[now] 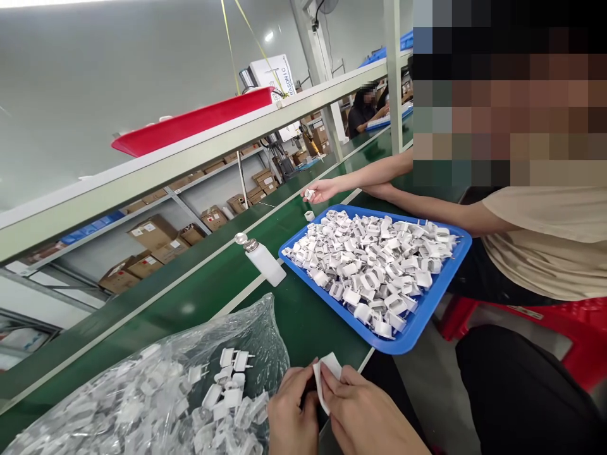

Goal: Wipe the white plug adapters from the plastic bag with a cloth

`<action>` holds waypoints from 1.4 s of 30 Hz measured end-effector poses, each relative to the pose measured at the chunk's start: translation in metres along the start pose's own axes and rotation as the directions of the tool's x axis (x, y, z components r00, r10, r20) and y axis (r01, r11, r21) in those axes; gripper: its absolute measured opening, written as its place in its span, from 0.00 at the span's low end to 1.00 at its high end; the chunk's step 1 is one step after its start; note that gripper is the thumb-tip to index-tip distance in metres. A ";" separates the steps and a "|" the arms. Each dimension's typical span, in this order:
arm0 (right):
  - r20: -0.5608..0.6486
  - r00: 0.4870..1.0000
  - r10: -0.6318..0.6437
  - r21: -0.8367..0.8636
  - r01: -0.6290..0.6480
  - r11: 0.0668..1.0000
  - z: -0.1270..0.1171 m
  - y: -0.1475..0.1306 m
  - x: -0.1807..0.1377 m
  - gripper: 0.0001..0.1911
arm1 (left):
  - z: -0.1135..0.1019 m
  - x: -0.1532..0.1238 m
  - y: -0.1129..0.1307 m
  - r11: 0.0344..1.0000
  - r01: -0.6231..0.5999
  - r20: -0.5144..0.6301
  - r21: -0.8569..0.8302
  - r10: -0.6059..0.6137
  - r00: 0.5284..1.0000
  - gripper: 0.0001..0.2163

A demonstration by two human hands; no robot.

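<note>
A folded white cloth is pinched in the fingers of my right hand at the lower middle. My left hand is closed right beside it, its fingertips at the cloth's edge; what lies inside its curled fingers is hidden. Left of my hands, a clear plastic bag lies open, full of white plug housings, some with pins showing. Beyond my hands is a blue tray heaped with similar white plug housings.
A white bottle with a metal cap stands on the green bench. One loose housing sits near the tray. A co-worker's hand holds a small white part. A red tray rests on the overhead shelf; a red stool is at right.
</note>
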State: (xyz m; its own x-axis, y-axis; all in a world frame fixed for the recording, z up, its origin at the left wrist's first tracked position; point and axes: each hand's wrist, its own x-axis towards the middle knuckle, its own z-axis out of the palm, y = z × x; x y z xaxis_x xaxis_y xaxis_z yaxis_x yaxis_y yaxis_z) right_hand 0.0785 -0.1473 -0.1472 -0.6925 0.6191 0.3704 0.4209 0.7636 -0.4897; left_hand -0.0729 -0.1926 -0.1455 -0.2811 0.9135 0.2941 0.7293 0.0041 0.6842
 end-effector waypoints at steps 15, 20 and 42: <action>0.145 0.981 0.126 0.042 -0.133 0.990 -0.012 -0.010 0.014 0.27 | -0.013 0.010 -0.003 0.998 0.008 0.114 0.064 -0.016 0.993 0.21; 0.030 0.940 0.340 0.370 -0.327 0.870 -0.025 -0.004 0.011 0.18 | -0.012 0.010 0.006 0.995 0.100 0.121 -0.020 -0.097 0.988 0.21; 0.213 0.792 0.572 0.966 -0.260 0.001 -0.017 -0.026 -0.001 0.26 | -0.003 0.001 0.047 0.465 0.202 -0.127 -0.862 -0.585 0.801 0.19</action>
State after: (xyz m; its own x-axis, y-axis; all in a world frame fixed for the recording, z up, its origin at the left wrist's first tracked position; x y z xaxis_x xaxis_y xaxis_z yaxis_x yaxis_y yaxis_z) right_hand 0.0781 -0.1650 -0.1213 -0.4328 0.8881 -0.1546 -0.3852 -0.3373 -0.8590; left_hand -0.0406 -0.1930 -0.1107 -0.7311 0.6777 -0.0792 -0.2552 -0.1640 0.9529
